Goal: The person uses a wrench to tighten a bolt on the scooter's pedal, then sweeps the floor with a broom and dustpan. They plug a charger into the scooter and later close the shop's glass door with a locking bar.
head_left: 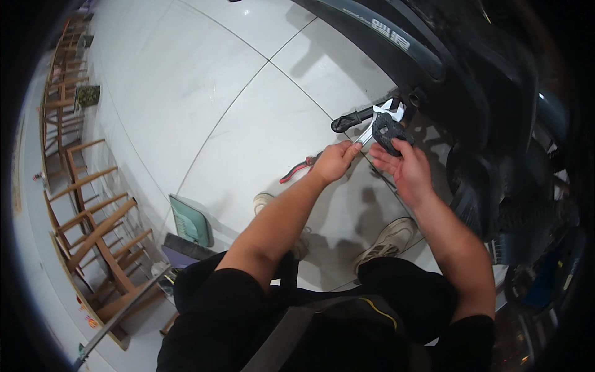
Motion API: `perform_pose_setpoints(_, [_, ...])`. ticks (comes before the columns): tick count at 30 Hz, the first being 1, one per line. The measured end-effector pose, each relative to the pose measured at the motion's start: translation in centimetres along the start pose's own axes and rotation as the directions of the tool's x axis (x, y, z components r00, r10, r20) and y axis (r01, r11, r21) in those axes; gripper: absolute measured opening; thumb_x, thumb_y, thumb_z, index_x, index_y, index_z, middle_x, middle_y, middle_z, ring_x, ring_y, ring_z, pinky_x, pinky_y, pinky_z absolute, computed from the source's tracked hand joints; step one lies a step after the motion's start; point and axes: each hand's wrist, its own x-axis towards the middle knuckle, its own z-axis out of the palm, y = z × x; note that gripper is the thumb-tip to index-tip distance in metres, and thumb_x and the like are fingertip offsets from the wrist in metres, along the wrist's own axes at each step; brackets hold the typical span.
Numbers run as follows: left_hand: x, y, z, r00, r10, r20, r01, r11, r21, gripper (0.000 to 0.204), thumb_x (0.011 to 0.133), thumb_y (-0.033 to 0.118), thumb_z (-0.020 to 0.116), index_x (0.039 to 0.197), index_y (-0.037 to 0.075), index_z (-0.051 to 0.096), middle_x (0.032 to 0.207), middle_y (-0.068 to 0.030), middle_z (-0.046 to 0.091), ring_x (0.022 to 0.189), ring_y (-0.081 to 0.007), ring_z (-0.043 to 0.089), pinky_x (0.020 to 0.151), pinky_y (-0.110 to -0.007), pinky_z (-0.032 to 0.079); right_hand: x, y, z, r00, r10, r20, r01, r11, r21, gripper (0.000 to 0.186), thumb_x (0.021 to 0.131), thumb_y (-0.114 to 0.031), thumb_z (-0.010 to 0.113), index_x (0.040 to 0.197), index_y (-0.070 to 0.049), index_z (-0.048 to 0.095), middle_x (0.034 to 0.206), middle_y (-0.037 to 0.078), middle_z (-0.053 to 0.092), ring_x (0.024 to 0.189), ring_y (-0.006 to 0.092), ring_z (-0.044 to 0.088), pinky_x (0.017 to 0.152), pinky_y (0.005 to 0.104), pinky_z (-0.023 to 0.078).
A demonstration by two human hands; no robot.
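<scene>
My left hand (334, 161) is closed around the handle of a silver adjustable wrench (367, 134), whose jaw end points up and away from me. In my right hand (409, 172) is a black block-shaped pedal (383, 137), pinched with the thumb on top. The pedal lies against the wrench's head and covers part of it; whether the jaws grip it I cannot tell. Just beyond is a black bar-like part (356, 119) beside the dark vehicle (427, 62). Pliers with red and black handles (296, 171) lie on the floor, partly behind my left hand.
The dark vehicle's body and wheel parts fill the right side. White tiles (235, 111) make up the floor. A green dustpan (191, 221) stands near my left leg. Upturned wooden stools (93, 217) line the far left. My shoes (387, 243) are below my hands.
</scene>
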Motion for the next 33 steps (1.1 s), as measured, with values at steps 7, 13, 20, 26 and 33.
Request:
perform_pose_setpoints(7, [1.1, 2.4, -2.3, 0.997, -0.01, -0.073, 0.035, 0.934, 0.355, 0.034, 0.077, 0.033, 0.07, 0.086, 0.0, 0.069, 0.072, -0.0177, 0.066, 0.065, -0.0302, 0.063, 0.065, -0.039, 0.052, -1.2, 0.0, -0.6, 0.999, 0.001, -0.046, -0.004, 0.999, -0.055, 0.034, 0.097, -0.017, 0.047, 0.118, 0.008, 0.056, 0.107, 0.022, 0.068, 0.096, 0.029, 0.07, 0.081, 0.0365, 0.057])
perform_pose_setpoints(13, [0.5, 5.0, -4.4, 0.983, -0.157, -0.095, 0.182, 0.889, 0.42, 0.028, 0.072, 0.025, 0.067, 0.085, 0.0, 0.07, 0.075, -0.0207, 0.067, 0.07, -0.0343, 0.066, 0.068, -0.04, 0.053, -1.2, 0.2, -1.2, 0.999, -0.023, -0.037, 0.021, 0.998, -0.058, 0.034, 0.097, -0.016, 0.046, 0.119, 0.008, 0.056, 0.108, 0.021, 0.068, 0.097, 0.028, 0.07, 0.081, 0.0358, 0.058])
perform_pose_setpoints(20, [1.0, 5.7, -6.2, 0.988, -0.081, -0.134, 0.143, 0.821, 0.552, 0.023, 0.071, 0.021, 0.064, 0.081, 0.001, 0.07, 0.074, -0.0204, 0.067, 0.071, -0.0365, 0.065, 0.069, -0.043, 0.052, -1.2, 0.4, -1.3, 0.999, -0.043, -0.021, 0.042, 0.998, -0.047, 0.035, 0.097, -0.016, 0.046, 0.119, 0.01, 0.055, 0.108, 0.021, 0.068, 0.098, 0.0276, 0.07, 0.08, 0.0344, 0.058])
perform_pose_setpoints(26, [2.6, 5.7, -8.1, 0.998, -0.047, -0.04, 0.062, 0.757, 0.651, 0.021, 0.072, 0.019, 0.062, 0.08, 0.002, 0.07, 0.077, -0.0213, 0.067, 0.073, -0.0374, 0.065, 0.071, -0.044, 0.052, -1.2, 0.5, -1.4, 0.999, -0.048, -0.019, 0.047, 0.998, -0.045, 0.035, 0.097, -0.016, 0.046, 0.118, 0.01, 0.055, 0.109, 0.021, 0.067, 0.099, 0.0286, 0.07, 0.08, 0.0344, 0.058])
perform_pose_setpoints(33, [3.2, 6.8, -9.6, 0.999, -0.034, 0.031, 0.002, 0.702, 0.712, 0.02, 0.073, 0.017, 0.06, 0.081, 0.002, 0.07, 0.079, -0.0207, 0.067, 0.075, -0.0365, 0.065, 0.072, -0.043, 0.052, -1.1, 0.5, -1.3, 0.998, -0.05, -0.027, 0.05, 0.999, -0.021, 0.033, 0.097, -0.016, 0.047, 0.117, 0.009, 0.055, 0.105, 0.02, 0.068, 0.096, 0.0281, 0.07, 0.081, 0.0371, 0.059])
